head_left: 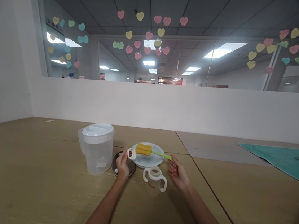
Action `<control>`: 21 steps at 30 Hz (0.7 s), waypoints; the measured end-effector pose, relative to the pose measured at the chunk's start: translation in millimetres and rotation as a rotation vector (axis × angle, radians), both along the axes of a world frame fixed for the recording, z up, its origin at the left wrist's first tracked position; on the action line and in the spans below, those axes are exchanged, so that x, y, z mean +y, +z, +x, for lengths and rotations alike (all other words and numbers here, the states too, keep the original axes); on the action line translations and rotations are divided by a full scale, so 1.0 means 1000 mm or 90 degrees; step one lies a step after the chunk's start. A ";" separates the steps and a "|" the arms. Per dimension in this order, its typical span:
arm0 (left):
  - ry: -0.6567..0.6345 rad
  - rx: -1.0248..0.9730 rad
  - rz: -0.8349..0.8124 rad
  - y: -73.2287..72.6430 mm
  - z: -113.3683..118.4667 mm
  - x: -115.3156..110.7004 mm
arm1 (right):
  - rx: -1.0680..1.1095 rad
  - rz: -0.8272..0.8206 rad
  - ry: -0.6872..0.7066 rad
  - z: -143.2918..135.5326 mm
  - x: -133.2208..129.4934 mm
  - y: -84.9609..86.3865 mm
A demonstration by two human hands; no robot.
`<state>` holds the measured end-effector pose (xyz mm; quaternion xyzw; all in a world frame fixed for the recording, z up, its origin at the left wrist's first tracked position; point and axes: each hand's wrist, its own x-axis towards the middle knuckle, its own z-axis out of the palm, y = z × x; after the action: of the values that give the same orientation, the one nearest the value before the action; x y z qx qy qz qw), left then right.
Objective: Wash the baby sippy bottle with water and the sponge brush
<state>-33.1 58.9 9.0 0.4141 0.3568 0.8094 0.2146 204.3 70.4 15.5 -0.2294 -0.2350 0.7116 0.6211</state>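
Observation:
My left hand (123, 165) is closed around a small white ring-shaped bottle collar (131, 153), its opening showing. My right hand (179, 173) pinches the green handle of a bottle brush (144, 149) with a yellow sponge head. The sponge lies level, pointing left, close beside the collar; whether they touch I cannot tell. Under the brush is a pale divided plate (154, 161). Nearer to me stands a clear baby bottle (154, 180) with two white handles and an uncovered mouth. A dark round tray (131, 170) sits beneath my left hand, partly hidden by it.
A clear pitcher (99, 156) with a white lid stands left of the tray. A teal cloth (277, 158) lies at the far right of the wooden table (47, 186). Behind the table rises a white wall (150, 108) below a window with heart-shaped notes.

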 end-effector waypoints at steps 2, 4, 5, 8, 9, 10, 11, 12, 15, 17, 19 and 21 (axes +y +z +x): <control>0.025 0.074 0.007 0.003 0.000 -0.004 | -0.078 0.051 -0.006 -0.001 -0.002 -0.001; 0.055 0.143 0.004 0.004 -0.002 -0.009 | -0.170 0.101 -0.019 -0.003 -0.004 -0.001; 0.073 0.169 -0.004 0.005 -0.002 -0.011 | -0.202 0.116 -0.025 -0.004 -0.005 -0.001; 0.184 0.255 -0.043 0.005 -0.005 -0.015 | -0.211 0.123 -0.063 -0.005 -0.006 -0.003; 0.235 0.284 -0.057 0.005 -0.006 -0.016 | -0.199 0.113 -0.086 -0.005 -0.005 -0.003; 0.288 0.315 -0.072 0.005 -0.008 -0.017 | -0.188 0.100 -0.113 -0.004 -0.005 -0.004; 0.339 0.347 -0.086 0.005 -0.010 -0.017 | -0.181 0.085 -0.140 -0.003 -0.004 -0.004; 0.380 0.378 -0.100 0.005 -0.012 -0.017 | -0.177 0.071 -0.163 -0.002 -0.003 -0.005; 0.456 0.455 -0.147 0.003 -0.017 -0.016 | -0.177 0.052 -0.209 0.002 -0.002 -0.004; 0.485 0.499 -0.178 0.001 -0.020 -0.016 | -0.175 0.049 -0.223 0.003 -0.002 -0.002; 0.491 0.559 -0.208 -0.003 -0.022 -0.018 | -0.174 0.039 -0.225 0.002 -0.004 0.000; 0.473 0.645 -0.239 -0.006 -0.021 -0.020 | -0.172 0.028 -0.218 0.002 -0.005 0.002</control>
<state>-54.5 38.6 2.6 0.5486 0.6684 0.4585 -0.2050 206.3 65.8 18.0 -0.3456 -0.2896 0.5534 0.7004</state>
